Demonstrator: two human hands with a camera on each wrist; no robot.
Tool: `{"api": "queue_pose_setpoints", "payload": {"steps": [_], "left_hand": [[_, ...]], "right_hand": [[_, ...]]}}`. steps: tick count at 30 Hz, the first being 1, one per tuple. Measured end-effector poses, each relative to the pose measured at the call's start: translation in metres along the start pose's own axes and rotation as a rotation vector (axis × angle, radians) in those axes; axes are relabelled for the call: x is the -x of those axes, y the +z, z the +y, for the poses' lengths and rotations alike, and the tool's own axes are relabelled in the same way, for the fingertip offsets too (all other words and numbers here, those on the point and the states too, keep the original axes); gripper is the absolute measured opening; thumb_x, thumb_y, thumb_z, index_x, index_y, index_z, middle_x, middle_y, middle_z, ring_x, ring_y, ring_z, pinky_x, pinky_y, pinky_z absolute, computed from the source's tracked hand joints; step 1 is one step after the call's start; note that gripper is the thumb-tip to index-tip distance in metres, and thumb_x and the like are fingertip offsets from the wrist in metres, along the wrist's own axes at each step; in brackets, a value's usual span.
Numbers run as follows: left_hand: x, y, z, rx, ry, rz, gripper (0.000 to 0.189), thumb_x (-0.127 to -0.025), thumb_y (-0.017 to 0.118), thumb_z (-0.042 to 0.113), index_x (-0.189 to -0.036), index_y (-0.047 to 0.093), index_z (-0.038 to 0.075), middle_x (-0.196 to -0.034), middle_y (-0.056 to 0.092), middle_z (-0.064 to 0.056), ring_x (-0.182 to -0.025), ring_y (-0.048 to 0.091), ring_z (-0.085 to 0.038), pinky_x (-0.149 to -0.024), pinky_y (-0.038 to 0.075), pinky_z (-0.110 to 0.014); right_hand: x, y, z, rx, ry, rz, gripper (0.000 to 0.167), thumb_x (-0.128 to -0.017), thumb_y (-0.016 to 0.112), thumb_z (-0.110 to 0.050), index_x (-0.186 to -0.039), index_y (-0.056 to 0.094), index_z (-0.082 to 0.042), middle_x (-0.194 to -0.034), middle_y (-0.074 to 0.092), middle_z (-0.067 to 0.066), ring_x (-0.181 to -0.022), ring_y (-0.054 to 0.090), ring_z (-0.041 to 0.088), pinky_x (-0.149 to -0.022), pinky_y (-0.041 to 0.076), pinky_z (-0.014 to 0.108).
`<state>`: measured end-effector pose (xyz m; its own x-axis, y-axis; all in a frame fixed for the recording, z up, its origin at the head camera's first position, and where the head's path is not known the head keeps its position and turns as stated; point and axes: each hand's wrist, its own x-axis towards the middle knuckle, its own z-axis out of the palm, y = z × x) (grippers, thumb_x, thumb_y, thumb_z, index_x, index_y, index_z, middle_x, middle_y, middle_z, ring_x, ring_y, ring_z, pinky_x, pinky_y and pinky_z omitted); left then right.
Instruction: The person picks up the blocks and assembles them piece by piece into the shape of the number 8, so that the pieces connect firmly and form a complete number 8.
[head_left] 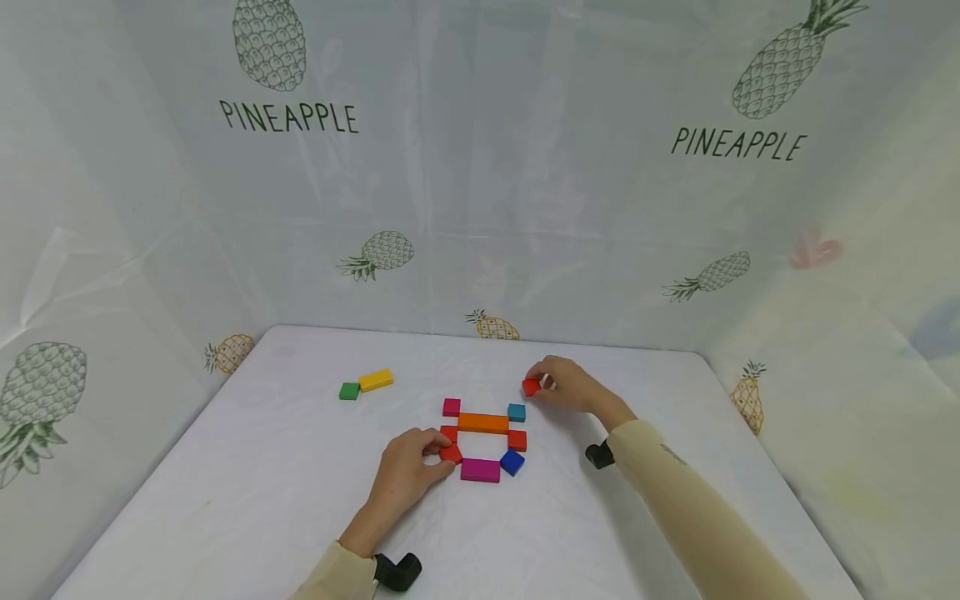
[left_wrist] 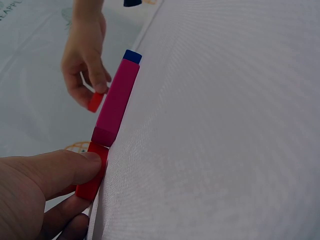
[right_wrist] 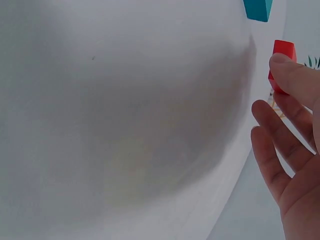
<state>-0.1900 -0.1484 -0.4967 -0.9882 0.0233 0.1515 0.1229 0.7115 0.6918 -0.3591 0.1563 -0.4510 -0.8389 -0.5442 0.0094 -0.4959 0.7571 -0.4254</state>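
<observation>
My left hand (head_left: pixel 405 468) pinches a red block (head_left: pixel 451 453) between thumb and fingers, at the lower left of a ring of coloured blocks. In the left wrist view that block's end meets the magenta block (left_wrist: pixel 117 102). My right hand (head_left: pixel 576 388) holds another red block (right_wrist: pixel 284 50) by thumb and fingertips, beyond the teal block (head_left: pixel 517 412) at the ring's upper right. An orange block (head_left: pixel 483 423) spans the ring's far side. Red blocks stand at its left (head_left: pixel 449 432) and right (head_left: pixel 517 440); a blue block (head_left: pixel 512 462) sits turned at the lower right corner.
A pinkish-red block (head_left: pixel 452 407) lies at the orange block's far left corner. Farther left, a green block (head_left: pixel 349 391) and a yellow block (head_left: pixel 376 380) touch on the white table (head_left: pixel 262 467). Pineapple-printed sheeting (head_left: pixel 495 192) hangs behind and along both sides.
</observation>
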Motion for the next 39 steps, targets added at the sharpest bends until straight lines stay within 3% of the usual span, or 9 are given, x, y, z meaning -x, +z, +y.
{"api": "queue_pose_setpoints", "payload": {"steps": [18,29,39], "left_hand": [[0.0,-0.002,0.0,0.012,0.008,-0.013,0.027,-0.086,0.09,0.022,-0.109,0.078,0.018,-0.098,0.069,0.004,-0.097,0.061,-0.017,-0.09,0.057,-0.045],[0.001,-0.002,0.001,0.012,0.001,-0.012,0.027,-0.086,0.09,0.022,-0.109,0.077,0.017,-0.098,0.069,0.004,-0.097,0.061,-0.017,-0.089,0.057,-0.044],[0.0,-0.001,0.0,0.013,0.001,-0.005,0.028,-0.085,0.091,0.023,-0.109,0.078,0.017,-0.097,0.07,0.004,-0.096,0.062,-0.017,-0.089,0.057,-0.046]], "right_hand": [[-0.021,0.011,-0.022,-0.006,-0.006,-0.061,0.028,-0.098,0.079,-0.018,-0.125,0.075,-0.019,-0.114,0.069,-0.003,-0.109,0.062,0.019,-0.094,0.059,0.034],[-0.028,0.017,-0.02,0.028,0.01,-0.095,0.028,-0.097,0.08,-0.016,-0.124,0.075,-0.019,-0.112,0.068,-0.004,-0.107,0.062,0.017,-0.096,0.058,0.034],[-0.025,0.015,-0.021,-0.007,0.015,-0.108,0.032,-0.097,0.079,-0.011,-0.128,0.074,-0.016,-0.119,0.07,0.002,-0.109,0.063,0.021,-0.097,0.059,0.038]]}}
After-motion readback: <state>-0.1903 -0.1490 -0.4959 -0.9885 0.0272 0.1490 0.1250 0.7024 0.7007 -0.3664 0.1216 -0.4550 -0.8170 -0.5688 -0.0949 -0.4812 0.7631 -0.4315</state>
